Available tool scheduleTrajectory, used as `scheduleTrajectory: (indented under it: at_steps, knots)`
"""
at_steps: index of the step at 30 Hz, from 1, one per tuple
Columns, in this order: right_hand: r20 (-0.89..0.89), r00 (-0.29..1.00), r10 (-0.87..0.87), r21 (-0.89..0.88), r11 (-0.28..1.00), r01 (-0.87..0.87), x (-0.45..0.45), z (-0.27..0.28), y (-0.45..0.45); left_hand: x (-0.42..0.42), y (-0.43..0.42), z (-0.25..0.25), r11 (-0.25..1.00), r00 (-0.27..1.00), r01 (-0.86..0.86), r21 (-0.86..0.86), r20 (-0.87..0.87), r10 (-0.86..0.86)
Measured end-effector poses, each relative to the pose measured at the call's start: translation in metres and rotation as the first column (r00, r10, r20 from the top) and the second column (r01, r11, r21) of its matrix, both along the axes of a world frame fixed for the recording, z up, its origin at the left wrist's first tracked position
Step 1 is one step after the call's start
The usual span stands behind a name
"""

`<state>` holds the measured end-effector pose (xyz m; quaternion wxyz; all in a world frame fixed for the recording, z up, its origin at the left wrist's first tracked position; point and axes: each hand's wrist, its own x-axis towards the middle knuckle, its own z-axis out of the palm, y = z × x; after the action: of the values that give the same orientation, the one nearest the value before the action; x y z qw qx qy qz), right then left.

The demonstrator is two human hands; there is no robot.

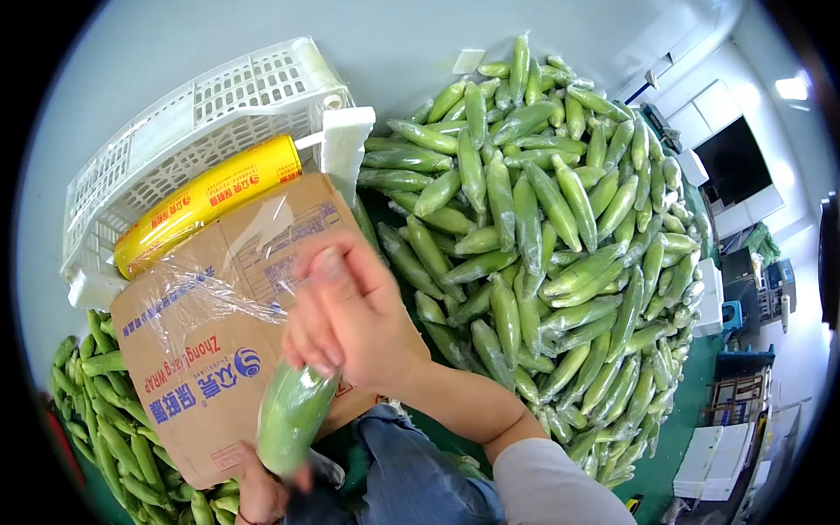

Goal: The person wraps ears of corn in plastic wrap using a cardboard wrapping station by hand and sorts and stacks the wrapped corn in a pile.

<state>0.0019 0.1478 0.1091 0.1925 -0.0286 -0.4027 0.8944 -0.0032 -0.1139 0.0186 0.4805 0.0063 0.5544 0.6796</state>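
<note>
A green ear of corn in its husk (297, 411) stands tilted over the lower edge of a cardboard sheet (192, 350), with clear film about its upper end. My left hand (267, 490) grips its lower end. Above it, my right hand (346, 311) is closed, fingers curled at the corn's top end; whether film is pinched in them is hard to tell. Loose clear film lies across the cardboard, near a yellow roll of wrap (210, 203) set in a white plastic crate (201, 114).
A large heap of wrapped corn (542, 236) fills the middle and right. More corn (122, 429) lies at the lower left. My knees in jeans (420, 477) are below. White boxes (713, 459) and shelving stand at the far right.
</note>
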Motion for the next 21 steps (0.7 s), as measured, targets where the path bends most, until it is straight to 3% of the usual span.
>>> scheduleTrajectory:
  at_steps: [2,3,5,6,7,10,13,15,16,17,18,19,20,21]
  knots:
    - [-0.064,0.99,-0.126,-0.081,0.989,0.121,-0.001,-0.008,0.01,-0.004,0.019,0.022,0.999,0.871,0.038,-0.033,-0.489,-0.05]
    - [-0.048,0.972,-0.23,-0.114,0.968,0.223,-0.004,-0.013,0.009,-0.008,0.026,0.027,0.996,0.726,0.043,-0.083,-0.682,-0.088]
    - [-0.092,0.899,-0.429,-0.101,0.902,0.42,-0.009,-0.028,0.0,-0.023,0.041,0.024,0.96,0.345,0.078,-0.27,-0.896,-0.28]
    - [0.026,0.91,-0.414,-0.061,0.908,0.415,-0.002,-0.044,-0.017,-0.028,0.058,0.025,0.945,0.247,0.084,-0.317,-0.912,-0.328]
    - [0.146,0.904,-0.403,-0.013,0.912,0.409,0.011,-0.064,-0.038,-0.035,0.08,0.035,0.931,0.353,0.144,-0.335,-0.862,-0.364]
    - [0.411,0.814,-0.41,0.064,0.904,0.423,0.037,-0.089,-0.022,-0.038,0.124,0.061,0.751,0.396,0.374,-0.544,-0.639,-0.66]
    - [0.495,0.746,-0.445,0.009,0.861,0.508,0.052,-0.093,0.086,-0.036,0.099,0.043,0.834,-0.032,0.323,-0.448,-0.886,-0.463]
    - [0.505,0.514,-0.693,0.259,0.69,0.676,0.048,-0.089,0.186,-0.034,0.072,0.024,0.881,0.151,0.157,-0.446,-0.871,-0.468]
    - [0.51,0.472,-0.719,0.304,0.665,0.682,0.047,-0.069,0.231,-0.031,0.055,0.013,0.887,0.249,0.075,-0.455,-0.853,-0.459]
    - [0.385,0.505,-0.773,0.415,0.633,0.654,0.061,-0.094,0.308,-0.032,0.036,-0.004,0.874,0.206,-0.019,-0.485,-0.858,-0.471]
    - [0.24,0.307,-0.921,0.638,0.388,0.665,0.053,-0.083,0.317,-0.034,0.02,-0.015,0.85,0.163,-0.127,-0.511,-0.856,-0.491]
    - [-0.076,0.181,-0.98,0.871,0.023,0.491,0.05,-0.099,0.338,-0.036,0.009,-0.016,0.824,0.125,-0.224,-0.52,-0.854,-0.504]
    - [-0.145,0.231,-0.962,0.955,-0.076,0.286,0.03,-0.076,0.283,-0.042,-0.001,-0.018,0.791,0.102,-0.313,-0.526,-0.846,-0.523]
    - [-0.175,0.498,-0.85,0.984,-0.138,0.111,0.02,-0.083,0.244,-0.051,-0.01,-0.021,0.745,0.087,-0.397,-0.536,-0.83,-0.551]
